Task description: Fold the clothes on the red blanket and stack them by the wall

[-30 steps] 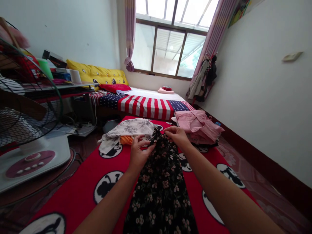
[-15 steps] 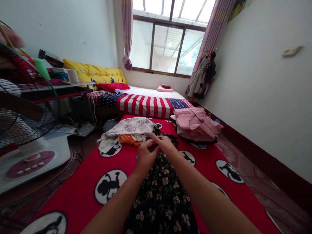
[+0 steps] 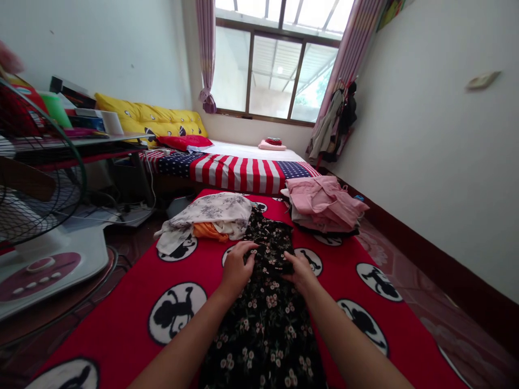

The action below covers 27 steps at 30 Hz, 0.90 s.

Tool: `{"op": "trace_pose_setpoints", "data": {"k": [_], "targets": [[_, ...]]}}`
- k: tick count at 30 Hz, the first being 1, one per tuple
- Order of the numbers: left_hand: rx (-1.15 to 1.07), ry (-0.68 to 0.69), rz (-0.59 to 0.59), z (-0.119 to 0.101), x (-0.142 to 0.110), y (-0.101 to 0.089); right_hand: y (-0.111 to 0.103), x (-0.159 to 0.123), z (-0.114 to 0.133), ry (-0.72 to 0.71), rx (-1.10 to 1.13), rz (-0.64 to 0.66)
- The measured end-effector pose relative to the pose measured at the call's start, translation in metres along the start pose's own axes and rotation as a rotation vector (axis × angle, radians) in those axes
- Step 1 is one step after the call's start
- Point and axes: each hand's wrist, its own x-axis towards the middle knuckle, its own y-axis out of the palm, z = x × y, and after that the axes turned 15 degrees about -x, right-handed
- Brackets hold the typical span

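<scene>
Our left hand point(image 3: 239, 270) and right hand point(image 3: 300, 273) lie open, unclenched, on a black flower-print cloth garment point(image 3: 270, 243), which stretches flat along a red mat with round black-and-white cartoon patches point(image 3: 117, 319). Just beyond rest a folded grey-white floral garment point(image 3: 211, 212) and a pink clothing pile point(image 3: 324, 202).

A long black flowery dress point(image 3: 263, 313) lies flat on a red mat point(image 3: 109, 319). It has lots of small pale pink flowers. It runs from near the person up toward 12 o'clock, and its far end looks bunched and a bit folded. The left hand point(image 3: 239, 269) sits on the dress at 10 o'clock, fingers spread. The right hand point(image 3: 299, 272) presses the dress at 2 o'clock. Neither hand lifts it.
</scene>
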Motion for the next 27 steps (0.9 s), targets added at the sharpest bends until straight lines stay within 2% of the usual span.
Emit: {"op": "trace_pose_setpoints", "data": {"k": [4, 7, 9, 11, 15, 18, 20, 24, 27], "targets": [[0.154, 0.041, 0.155, 0.012, -0.013, 0.01, -0.017, 0.01, 0.002, -0.096, -0.315, -0.091], [0.234, 0.064, 0.186, 0.016, -0.021, 0.014, -0.023, 0.023, 0.016, -0.251, -0.521, -0.246], [0.261, 0.096, 0.19, 0.017, -0.026, 0.015, -0.018, 0.032, 0.025, -0.372, -0.615, -0.287], [0.284, 0.131, 0.211, 0.017, -0.031, 0.016, -0.006, 0.039, 0.032, -0.493, -0.682, -0.25], [0.3, 0.177, 0.268, 0.014, -0.037, 0.017, 0.025, 0.05, 0.038, -0.713, -0.742, -0.064], [0.252, 0.195, 0.303, 0.012, -0.039, 0.017, 0.042, 0.055, 0.041, -0.806, -0.732, 0.053], [0.234, 0.183, 0.233, 0.012, -0.039, 0.016, 0.047, 0.057, 0.042, -0.817, -0.702, 0.103], [0.268, 0.061, -0.049, 0.018, -0.036, 0.013, 0.042, 0.059, 0.045, -0.776, -0.603, 0.177], [0.234, -0.07, -0.055, 0.023, -0.034, 0.011, 0.037, 0.058, 0.049, -0.738, -0.526, 0.221]]}}
